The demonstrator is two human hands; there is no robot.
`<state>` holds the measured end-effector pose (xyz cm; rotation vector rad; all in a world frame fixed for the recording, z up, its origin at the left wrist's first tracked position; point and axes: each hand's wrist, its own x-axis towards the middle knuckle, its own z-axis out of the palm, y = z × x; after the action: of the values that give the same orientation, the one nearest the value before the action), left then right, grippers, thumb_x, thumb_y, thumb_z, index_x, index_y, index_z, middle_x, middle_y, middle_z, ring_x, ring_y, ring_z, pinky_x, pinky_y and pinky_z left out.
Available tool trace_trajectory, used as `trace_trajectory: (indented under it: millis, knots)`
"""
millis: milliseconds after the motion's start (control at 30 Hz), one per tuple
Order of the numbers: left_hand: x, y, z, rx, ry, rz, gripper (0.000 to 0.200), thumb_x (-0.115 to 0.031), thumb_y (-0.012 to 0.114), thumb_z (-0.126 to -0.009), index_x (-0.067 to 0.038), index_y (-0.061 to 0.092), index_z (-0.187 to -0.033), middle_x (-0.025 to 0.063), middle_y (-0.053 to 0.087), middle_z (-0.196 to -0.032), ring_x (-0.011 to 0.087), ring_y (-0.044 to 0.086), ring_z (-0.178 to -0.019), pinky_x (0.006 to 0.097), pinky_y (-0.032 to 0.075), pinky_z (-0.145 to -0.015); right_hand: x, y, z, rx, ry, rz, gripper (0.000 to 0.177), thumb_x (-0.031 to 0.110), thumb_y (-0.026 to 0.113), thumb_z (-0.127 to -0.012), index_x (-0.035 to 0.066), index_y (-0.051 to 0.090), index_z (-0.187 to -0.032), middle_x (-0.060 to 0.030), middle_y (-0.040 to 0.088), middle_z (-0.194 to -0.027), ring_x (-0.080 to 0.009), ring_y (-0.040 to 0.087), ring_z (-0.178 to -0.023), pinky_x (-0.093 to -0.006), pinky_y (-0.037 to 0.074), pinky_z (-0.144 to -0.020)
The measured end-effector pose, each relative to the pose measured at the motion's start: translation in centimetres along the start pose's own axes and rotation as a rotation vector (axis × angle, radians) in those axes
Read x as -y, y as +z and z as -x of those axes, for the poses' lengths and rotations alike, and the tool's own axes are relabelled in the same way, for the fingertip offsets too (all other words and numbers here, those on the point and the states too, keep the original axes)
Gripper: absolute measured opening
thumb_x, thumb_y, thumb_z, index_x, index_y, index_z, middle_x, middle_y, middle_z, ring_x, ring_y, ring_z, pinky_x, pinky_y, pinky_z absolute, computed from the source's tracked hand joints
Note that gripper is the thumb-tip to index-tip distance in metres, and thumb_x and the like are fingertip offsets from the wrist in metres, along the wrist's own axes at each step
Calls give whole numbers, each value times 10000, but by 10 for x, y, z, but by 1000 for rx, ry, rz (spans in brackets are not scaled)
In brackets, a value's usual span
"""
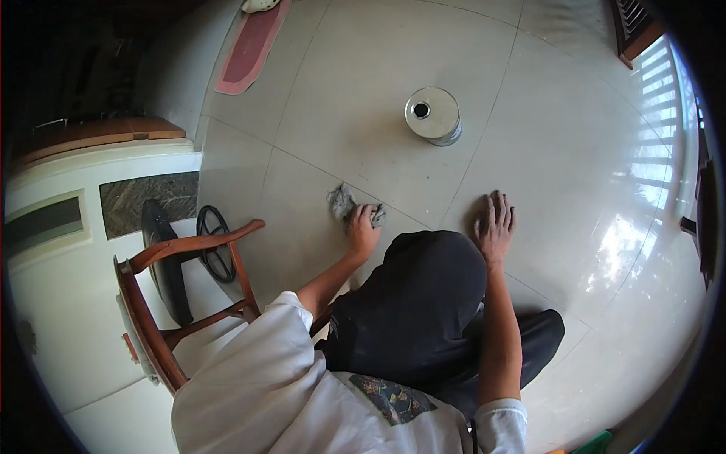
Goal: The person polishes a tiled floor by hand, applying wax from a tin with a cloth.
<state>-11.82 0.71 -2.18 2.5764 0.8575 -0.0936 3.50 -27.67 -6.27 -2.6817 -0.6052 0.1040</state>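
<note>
A crumpled grey rag (342, 201) lies against the tiled floor (363, 113), bunched under my left hand (365, 227), whose fingers are curled over it. My right hand (496, 225) rests palm down on the tiles with its fingers spread, holding nothing; dark smudges show on the fingers. Beyond both hands a round metal can (433, 116) stands upright, with a dark round opening in its top. My knee in dark trousers (431, 272) is between my two arms.
To the left stands a wooden chair (185, 246), with a black wheel-like object (217, 244) behind it. A red mat with a pink border (253, 49) lies at the upper left. Dark wooden furniture (634, 30) is at the upper right. Light reflects off the floor at right.
</note>
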Motion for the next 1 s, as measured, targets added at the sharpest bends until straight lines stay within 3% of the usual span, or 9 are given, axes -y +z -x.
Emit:
trace_trajectory:
  millis: [233, 300, 367, 433, 567, 667, 733, 833, 1000]
  knots:
    - [-41, 33, -51, -221, -81, 62, 309, -139, 686, -784, -82, 581, -1069, 133, 589, -1056, 372, 583, -1003, 461, 478, -821, -1, 0, -1, -10, -31, 9, 625, 291, 625, -833, 139, 442, -1412, -69, 360, -1524, -258, 316, -1417, -465, 206, -1185]
    - [-61, 46, -67, -314, -421, 85, 393, -179, 727, -748, -83, 584, -1101, 136, 612, -1077, 366, 587, -1024, 474, 476, -835, -3, 0, 0, -57, -56, 28, 604, 306, 625, -847, 131, 454, -1399, -72, 376, -1513, -257, 315, -1419, -475, 216, -1176]
    - [-55, 74, -66, -415, -543, 27, 445, -229, 748, -730, -95, 601, -1128, 169, 633, -1105, 378, 595, -1044, 495, 469, -867, 3, -4, -4, -33, 46, -128, 643, 376, 658, -829, 109, 467, -1381, -107, 403, -1485, -293, 331, -1401, -481, 231, -1162]
    - [-55, 68, -71, -320, -532, 161, 479, -228, 747, -726, -82, 585, -1153, 186, 611, -1128, 395, 582, -1056, 494, 460, -872, 8, -1, -20, -9, 105, -281, 821, 462, 739, -750, 93, 427, -1413, -153, 399, -1470, -341, 352, -1371, -490, 243, -1146]
    - [-64, 63, -66, -407, -418, 57, 473, -223, 734, -729, -53, 573, -1140, 193, 587, -1152, 408, 567, -1064, 502, 447, -883, 73, -17, -112, -108, 30, -617, 1164, 516, 856, -600, 35, 274, -1486, -198, 356, -1482, -406, 347, -1349, -486, 278, -1131]
    - [-63, 67, -66, -495, -373, 22, 462, -217, 725, -736, -41, 568, -1133, 194, 582, -1156, 411, 558, -1073, 505, 438, -896, 97, -7, -167, -212, 2, -653, 1194, 509, 869, -586, 11, 257, -1482, -197, 376, -1468, -405, 355, -1347, -471, 289, -1136]
    - [-64, 65, -67, -496, -374, 31, 444, -210, 708, -745, -40, 567, -1130, 201, 584, -1150, 420, 554, -1076, 513, 435, -894, 100, 1, -186, -200, -41, -756, 1178, 389, 894, -551, 42, 260, -1481, -183, 389, -1468, -382, 389, -1339, -454, 349, -1114]
    - [-65, 63, -68, -455, -402, 52, 443, -206, 699, -744, -40, 567, -1133, 210, 586, -1146, 425, 553, -1075, 516, 436, -891, 97, 4, -190, -108, -5, -819, 1145, 330, 895, -531, 45, 288, -1459, -162, 419, -1446, -370, 422, -1314, -445, 383, -1095]
    - [-76, 55, -68, -406, -491, -19, 478, -203, 701, -743, -39, 572, -1173, 216, 607, -1150, 417, 576, -1069, 503, 444, -908, 60, -30, -150, -288, 16, -748, 1107, 318, 892, -539, 32, 314, -1440, -168, 439, -1421, -370, 435, -1299, -449, 381, -1089]
